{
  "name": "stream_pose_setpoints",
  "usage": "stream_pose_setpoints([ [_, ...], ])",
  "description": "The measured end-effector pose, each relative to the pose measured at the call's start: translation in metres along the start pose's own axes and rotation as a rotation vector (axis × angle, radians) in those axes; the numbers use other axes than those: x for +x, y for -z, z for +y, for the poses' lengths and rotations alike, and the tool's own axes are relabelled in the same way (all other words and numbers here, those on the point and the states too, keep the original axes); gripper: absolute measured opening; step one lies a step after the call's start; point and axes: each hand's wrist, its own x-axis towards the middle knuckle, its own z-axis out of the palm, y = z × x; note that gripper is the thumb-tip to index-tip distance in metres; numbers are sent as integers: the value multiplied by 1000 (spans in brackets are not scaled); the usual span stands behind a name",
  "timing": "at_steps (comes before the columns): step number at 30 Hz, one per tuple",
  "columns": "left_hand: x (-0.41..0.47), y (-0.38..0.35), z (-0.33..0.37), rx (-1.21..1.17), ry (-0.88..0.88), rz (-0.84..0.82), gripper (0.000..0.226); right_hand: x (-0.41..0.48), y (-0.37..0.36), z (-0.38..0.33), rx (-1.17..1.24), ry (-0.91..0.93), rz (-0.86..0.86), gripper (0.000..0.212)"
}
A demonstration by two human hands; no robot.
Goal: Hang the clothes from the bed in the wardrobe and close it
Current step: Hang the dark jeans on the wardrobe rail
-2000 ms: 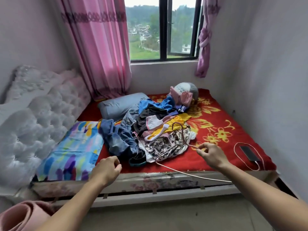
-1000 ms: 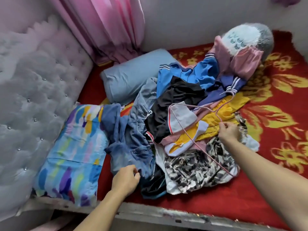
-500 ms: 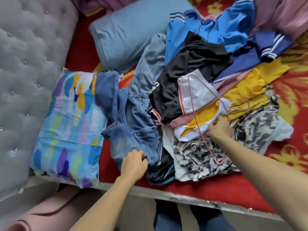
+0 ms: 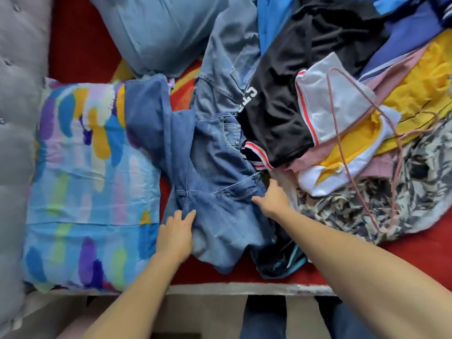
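At the far left of the frame is the grey tufted headboard (image 4: 14, 118). Just right of it, a pillow (image 4: 85, 179) with bright painted streaks lies on the red sheet of the bed (image 4: 78, 45). A plain blue-grey pillow (image 4: 159, 33) lies at the upper left centre.

The jeans (image 4: 220, 167) lie crumpled in the middle of the frame, and one leg overlaps the streaked pillow's right edge. My left hand (image 4: 176, 233) rests on their lower left part, with the fingers fairly straight and laid flat on the denim. My right hand (image 4: 274, 199) is at the right edge of the jeans near the waistband, with the thumb spread to the left. I cannot tell whether its other fingers have closed on the cloth.

To the right is the rest of the clothes pile. A black garment (image 4: 281, 106) with white letters lies against the jeans, with white shorts (image 4: 342, 94) trimmed in red next to it. A thin pink wire hanger (image 4: 342, 155) lies loose across the shorts and over a yellow garment (image 4: 420, 89). A black-and-white patterned piece (image 4: 391, 209) lies at the lower right of the pile.
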Motion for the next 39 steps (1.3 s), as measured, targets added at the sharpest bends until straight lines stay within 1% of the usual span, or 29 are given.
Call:
stream_pose_setpoints([
  [2, -3, -17, -11, -33, 6, -85, 60, -3, -8, 3, 3, 13, 14, 45],
  [3, -4, -21, -14, -43, 15, -104, 56, -10, -10, 4, 14, 60, 31, 38],
  [4, -4, -21, -15, -58, 27, -80, 50, -20, -10, 6, 16, 130, 64, 39],
  [6, 1, -6, -12, -165, 50, 102, 38, -47, -8, 10, -18, 289, 160, 50],
  [8, 12, 23, -6, -306, 44, 311, 30, -74, -3, 16, -118, 463, 268, 54],
  [10, 29, 58, 3, -386, 0, 473, 30, -94, 8, 23, -227, 630, 405, 42],
  [11, 38, 76, 10, -408, -43, 531, 33, -100, 16, 28, -266, 687, 469, 34],
  [13, 56, 108, 26, -456, -131, 615, 40, -104, 33, 43, -310, 784, 569, 27],
  [15, 73, 129, 50, -527, -216, 638, 44, -107, 48, 67, -327, 877, 646, 26],
  [16, 81, 134, 64, -565, -259, 615, 46, -110, 54, 80, -336, 936, 659, 26],
  [18, 97, 133, 95, -592, -343, 507, 52, -113, 56, 108, -385, 1019, 613, 25],
  [19, 102, 128, 109, -554, -372, 426, 58, -114, 53, 122, -433, 1008, 559, 26],
  [21, 107, 106, 133, -332, -380, 254, 63, -113, 42, 156, -515, 886, 368, 35],
  [22, 106, 93, 141, -201, -363, 188, 59, -111, 35, 169, -495, 791, 242, 42],
  [23, 102, 83, 146, -112, -340, 148, 51, -110, 28, 177, -405, 682, 126, 43],
  [24, 97, 74, 147, -81, -307, 124, 43, -109, 23, 177, -281, 564, 57, 39],
  [25, 91, 68, 147, -95, -269, 112, 40, -108, 18, 173, -173, 470, 52, 35],
  [26, 85, 61, 143, -130, -220, 98, 44, -105, 15, 167, -91, 395, 96, 33],
  [27, 79, 55, 137, -168, -160, 88, 54, -102, 11, 161, -46, 345, 170, 34],
  [28, 74, 50, 130, -206, -99, 77, 63, -99, 10, 153, -36, 298, 223, 39],
  [29, 69, 45, 122, -245, -49, 62, 66, -96, 10, 147, -46, 247, 234, 50],
  [31, 57, 38, 108, -311, 15, 9, 64, -92, 16, 138, -112, 115, 145, 70],
  [32, 49, 37, 104, -335, 37, -23, 65, -92, 21, 136, -193, 60, 89, 71],
  [33, 40, 37, 102, -351, 55, -54, 69, -92, 27, 137, -285, 26, 55, 64],
  [34, 29, 38, 101, -372, 77, -77, 73, -92, 35, 140, -368, 15, 40, 50],
  [35, 16, 39, 102, -403, 98, -84, 71, -93, 44, 146, -435, 10, 24, 36],
  [36, 4, 36, 102, -442, 118, -78, 63, -94, 54, 153, -482, 8, 6, 27],
  [37, -11, 34, 103, -494, 140, -60, 50, -95, 63, 161, -504, 9, -10, 23],
  [39, -42, 29, 108, -623, 205, -12, 27, -100, 82, 174, -508, 38, -12, 21],
])
